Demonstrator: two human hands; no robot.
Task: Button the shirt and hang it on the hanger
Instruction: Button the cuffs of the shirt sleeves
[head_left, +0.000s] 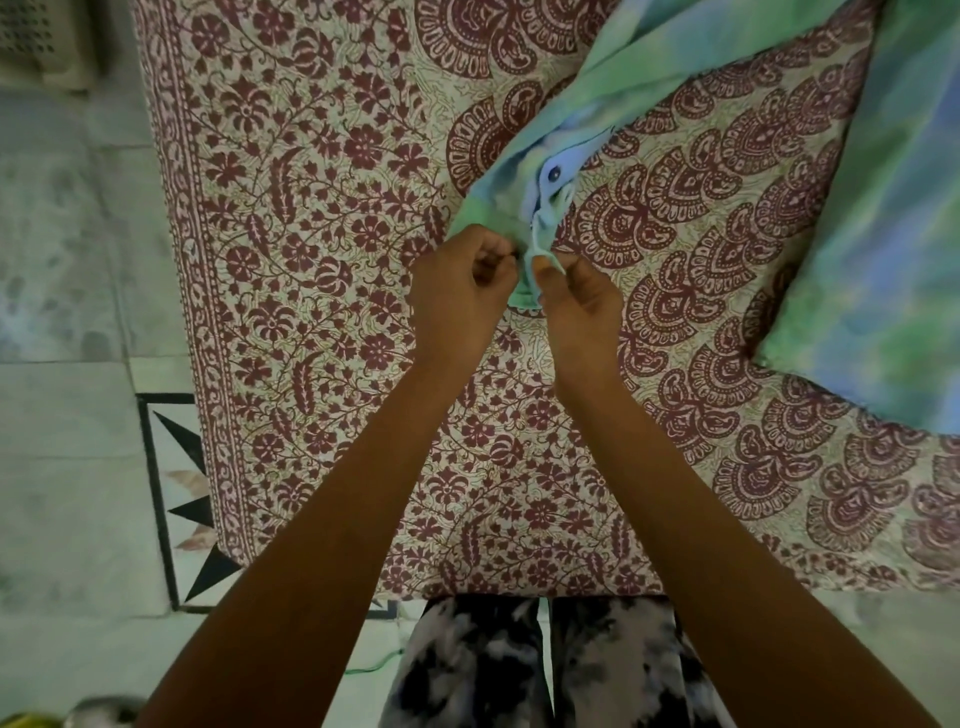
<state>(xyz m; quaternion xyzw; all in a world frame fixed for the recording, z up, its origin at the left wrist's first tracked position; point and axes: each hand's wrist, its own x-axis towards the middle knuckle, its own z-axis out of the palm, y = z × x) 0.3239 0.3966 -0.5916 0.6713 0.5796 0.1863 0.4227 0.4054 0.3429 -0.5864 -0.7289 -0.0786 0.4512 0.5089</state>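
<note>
A green and blue tie-dyed shirt (852, 249) lies spread over the far right part of a bed covered with a maroon-printed sheet (311, 260). One narrow stretch of the shirt is drawn down toward the middle of the view, where both hands meet. The left hand (462, 270) is curled, its fingertips pinching one front edge of the shirt near the hem. The right hand (576, 296) is just beside it, thumb and fingers nipping the other edge, so the two edges are held together between them. Whether a button sits under the left fingertips is hard to say, since the knuckles cover that spot. Just above the hands a dark blue button (555, 173) shows on the pale blue placket. Both bare forearms reach in from the bottom. Black and white patterned trousers (467, 665) stand at the near edge of the bed, with pale tiled floor (62, 415) along the left.
</note>
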